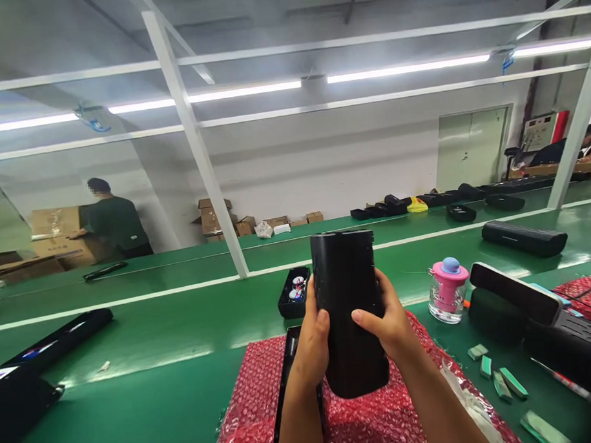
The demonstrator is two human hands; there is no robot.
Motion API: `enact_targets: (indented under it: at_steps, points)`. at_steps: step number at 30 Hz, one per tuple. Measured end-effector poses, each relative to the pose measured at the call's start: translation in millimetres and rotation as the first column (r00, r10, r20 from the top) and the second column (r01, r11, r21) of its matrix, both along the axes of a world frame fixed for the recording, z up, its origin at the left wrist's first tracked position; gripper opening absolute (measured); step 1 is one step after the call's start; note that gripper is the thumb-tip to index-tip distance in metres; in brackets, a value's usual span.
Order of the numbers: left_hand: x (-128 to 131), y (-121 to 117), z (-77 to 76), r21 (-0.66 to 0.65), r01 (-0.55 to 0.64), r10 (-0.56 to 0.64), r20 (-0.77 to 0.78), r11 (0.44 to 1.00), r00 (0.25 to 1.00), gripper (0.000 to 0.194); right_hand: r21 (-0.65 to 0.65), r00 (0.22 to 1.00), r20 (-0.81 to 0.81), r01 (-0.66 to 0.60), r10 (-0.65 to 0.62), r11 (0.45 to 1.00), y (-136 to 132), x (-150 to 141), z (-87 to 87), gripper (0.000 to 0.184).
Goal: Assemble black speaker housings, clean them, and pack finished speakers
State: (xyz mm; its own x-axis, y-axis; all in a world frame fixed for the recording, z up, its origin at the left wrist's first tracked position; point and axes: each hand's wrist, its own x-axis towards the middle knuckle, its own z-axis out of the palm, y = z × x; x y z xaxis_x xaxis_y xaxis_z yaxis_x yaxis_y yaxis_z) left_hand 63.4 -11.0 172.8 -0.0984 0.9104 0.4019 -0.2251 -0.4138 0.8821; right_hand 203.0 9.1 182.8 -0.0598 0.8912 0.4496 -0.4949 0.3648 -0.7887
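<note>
- Green work surfaces run across a workshop, with a pale wall behind and bright strip lights overhead.
- Held up near the centre, above red bubble wrap, is a smooth black casing, upright and leaning slightly.
- The left hand is closed around the casing's left side, its thumb laid on the near face.
- The right hand grips the opposite side, fingers partly curled behind, thumb pointing inward across the same face.
- Partly hidden by the left forearm, a long black part lies on the wrap.
- Just beyond the hands sits an open black box with round parts inside.
- To the right are a clear bottle with a pink top, small green-and-white blocks and a long black unit.
- Far left, a person in dark green stands beside cardboard boxes.
</note>
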Motion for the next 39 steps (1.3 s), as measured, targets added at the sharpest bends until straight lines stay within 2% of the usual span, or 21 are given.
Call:
enact_targets:
  at_steps: [2, 4, 10, 18, 23, 30, 34, 39]
  points:
    - [4.4, -3.5, 0.8, -0.011, 0.067, -0.067, -0.018, 0.998, 0.998, 0.112, -0.008, 0.999, 0.030, 0.018, -0.018, 1.000, -3.3, 0.6, 2.2, 0.079]
    - [6.8, -8.0, 2.9, -0.019, 0.101, -0.102, -0.027, 0.995, 0.994, 0.118, -0.043, 1.000, 0.012, 0.004, -0.003, 0.999, -5.4, 0.9, 4.4, 0.076]
    - [12.1, -16.4, 8.2, -0.017, 0.076, -0.077, -0.077, 0.997, 0.994, 0.110, -0.143, 0.984, -0.136, -0.135, 0.116, 0.980, -5.9, 5.4, 9.0, 0.069]
    - [17.4, -23.4, 13.2, 0.001, 0.140, -0.140, -0.064, 0.990, 0.988, 0.109, -0.105, 0.993, -0.113, -0.058, 0.046, 0.993, -18.3, 8.5, 12.4, 0.064]
    - [19.8, -29.5, 14.8, -0.065, 0.100, -0.105, -0.079, 0.993, 0.991, 0.116, -0.111, 0.991, -0.119, -0.075, 0.062, 0.991, -19.5, 10.8, 12.1, 0.066]
    - [14.7, -23.6, 11.6, -0.119, 0.043, -0.056, -0.112, 0.992, 0.992, 0.112, -0.130, 0.995, -0.026, -0.100, 0.098, 0.986, -14.6, 10.6, 13.3, 0.067]
    - [17.2, -22.4, 16.7, -0.162, 0.092, -0.089, 0.030, 0.982, 0.996, 0.102, -0.136, 0.982, 0.025, -0.182, 0.187, 0.974, -12.1, 15.2, 14.5, 0.075]
    - [10.4, -28.8, 23.8, -0.199, 0.078, -0.062, 0.086, 0.977, 0.994, 0.094, -0.122, 0.949, 0.125, -0.275, 0.290, 0.954, -11.3, 16.2, 14.4, 0.093]
